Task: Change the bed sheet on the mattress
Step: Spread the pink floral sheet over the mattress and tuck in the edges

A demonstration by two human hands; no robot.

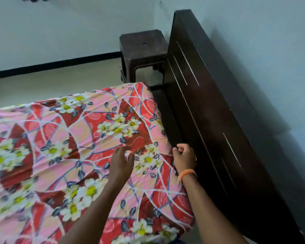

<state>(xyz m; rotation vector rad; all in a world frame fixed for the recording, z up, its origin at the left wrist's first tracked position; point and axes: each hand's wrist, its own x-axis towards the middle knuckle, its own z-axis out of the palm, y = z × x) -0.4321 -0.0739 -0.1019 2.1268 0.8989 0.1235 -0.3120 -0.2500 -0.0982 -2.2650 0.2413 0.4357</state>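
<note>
A red and pink bed sheet (63, 155) with white and yellow flowers covers the mattress and wraps over its far corner and its right edge. My left hand (121, 162) lies flat on the sheet near the right edge, fingers spread. My right hand (184, 158) is at the mattress edge next to the headboard, fingers curled; I cannot tell whether it pinches the sheet there. An orange band sits on my right wrist.
A dark wooden headboard (218, 111) runs along the right, with a narrow dark gap between it and the mattress. A dark brown plastic stool (143, 51) stands in the corner beyond the bed. Pale floor (51, 81) lies to the far left, by white walls.
</note>
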